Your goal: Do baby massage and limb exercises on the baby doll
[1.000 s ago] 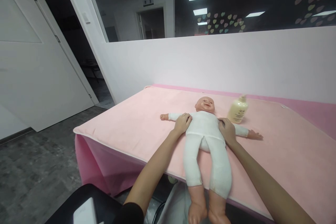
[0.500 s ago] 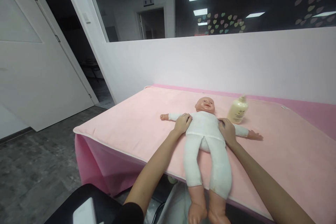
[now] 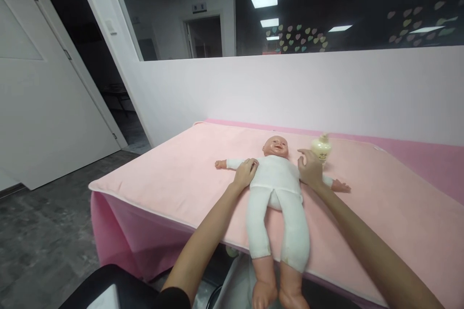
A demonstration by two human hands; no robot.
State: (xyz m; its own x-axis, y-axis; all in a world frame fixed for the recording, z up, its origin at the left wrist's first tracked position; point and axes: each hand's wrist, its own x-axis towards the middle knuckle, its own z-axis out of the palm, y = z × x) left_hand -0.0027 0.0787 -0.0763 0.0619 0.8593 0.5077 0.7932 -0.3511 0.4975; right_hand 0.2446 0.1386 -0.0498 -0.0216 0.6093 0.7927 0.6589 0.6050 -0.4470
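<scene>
A baby doll (image 3: pixel 276 174) with a white cloth body lies face up, its head toward the wall and its feet past the table's front edge. My left hand (image 3: pixel 246 172) rests against the doll's side by the armpit, its fingers on the white cloth. Raised over the doll's other shoulder is my right hand (image 3: pixel 310 167), its index finger stretched out and apart from the others, with nothing seen in it. Just behind that hand stands a pale yellow pump bottle (image 3: pixel 322 147), its lower part partly hidden by the hand.
The table bears a pink cloth (image 3: pixel 163 169) that hangs over its front. A white wall (image 3: pixel 290 91) with a dark window above runs behind it. At the lower left are a black seat and a white object (image 3: pixel 105 298).
My right hand has lifted off the doll's side and moved up toward the bottle, its fingers spreading. My left hand stays on the doll. The whole view has shifted slightly.
</scene>
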